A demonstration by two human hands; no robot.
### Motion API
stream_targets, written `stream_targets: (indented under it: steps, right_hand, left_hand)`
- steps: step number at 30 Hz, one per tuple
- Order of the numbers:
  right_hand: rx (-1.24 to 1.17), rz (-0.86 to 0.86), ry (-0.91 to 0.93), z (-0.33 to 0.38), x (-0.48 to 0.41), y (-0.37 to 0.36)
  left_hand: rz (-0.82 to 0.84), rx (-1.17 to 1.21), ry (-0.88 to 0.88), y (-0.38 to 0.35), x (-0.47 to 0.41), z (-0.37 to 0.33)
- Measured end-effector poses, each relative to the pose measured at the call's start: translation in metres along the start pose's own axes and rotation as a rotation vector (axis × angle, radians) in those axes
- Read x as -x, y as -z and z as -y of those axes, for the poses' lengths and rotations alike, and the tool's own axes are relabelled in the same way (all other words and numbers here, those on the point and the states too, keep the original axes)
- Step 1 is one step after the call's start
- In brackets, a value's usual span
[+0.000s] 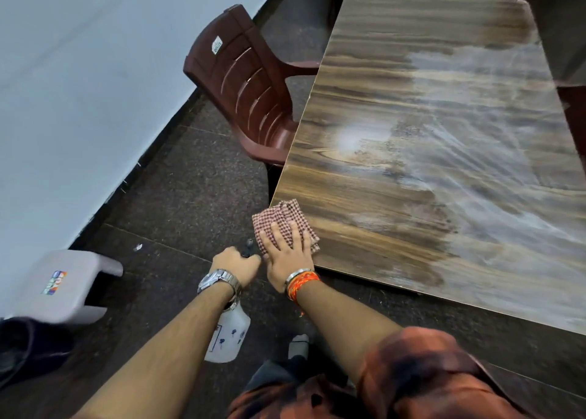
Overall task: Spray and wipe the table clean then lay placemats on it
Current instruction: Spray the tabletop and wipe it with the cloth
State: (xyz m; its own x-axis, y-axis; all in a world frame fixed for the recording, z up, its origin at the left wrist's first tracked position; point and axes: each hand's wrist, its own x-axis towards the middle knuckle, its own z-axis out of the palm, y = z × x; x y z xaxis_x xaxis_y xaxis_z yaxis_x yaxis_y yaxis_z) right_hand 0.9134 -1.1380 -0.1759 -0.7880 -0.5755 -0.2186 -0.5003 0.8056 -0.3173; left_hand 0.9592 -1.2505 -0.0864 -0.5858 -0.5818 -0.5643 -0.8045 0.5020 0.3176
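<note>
Wet streaks cover the wooden table (428,133); wiping is underway. At its near corner the right hand (287,260) presses flat, fingers spread, on the checked cloth (280,217). Beside that corner, the left hand (236,265) grips the spray bottle (226,336). Next, probably sweep toward the streaks.

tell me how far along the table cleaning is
Spraying looks done: wet streaks cover much of the table. Wiping is in hand: the right hand presses the checked cloth flat on the near corner, while the left hand holds the spray bottle off the table's edge. Left: wiping the rest and laying placemats; none are in view.
</note>
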Motion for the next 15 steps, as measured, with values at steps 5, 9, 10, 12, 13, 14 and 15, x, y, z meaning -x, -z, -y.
stream_targets:
  steps: [5,9,10,12,13,14,15]
  right_hand:
    - [0.084,0.006,0.077,-0.011,-0.002,0.003]
    - [0.017,-0.022,-0.052,-0.043,0.014,0.012]
    - [0.007,-0.036,-0.112,-0.051,0.016,0.016]
    - [0.008,-0.075,-0.28,-0.075,0.018,0.024]
    - [0.011,-0.094,-0.37,-0.091,0.02,0.028]
    - [0.007,-0.109,-0.46,-0.108,0.023,0.032]
    - [-0.007,-0.114,-0.547,-0.124,0.027,0.035]
  left_hand:
    - [-0.012,0.012,-0.057,0.005,-0.015,-0.012]
    - [0.019,0.006,-0.133,0.006,-0.026,-0.036]
    - [0.026,-0.004,-0.15,0.006,-0.028,-0.041]
    - [0.037,-0.021,-0.171,0.005,-0.031,-0.051]
    - [0.043,-0.028,-0.182,0.005,-0.033,-0.055]
    - [0.053,-0.037,-0.193,0.004,-0.034,-0.057]
    - [0.062,-0.04,-0.199,0.004,-0.035,-0.059]
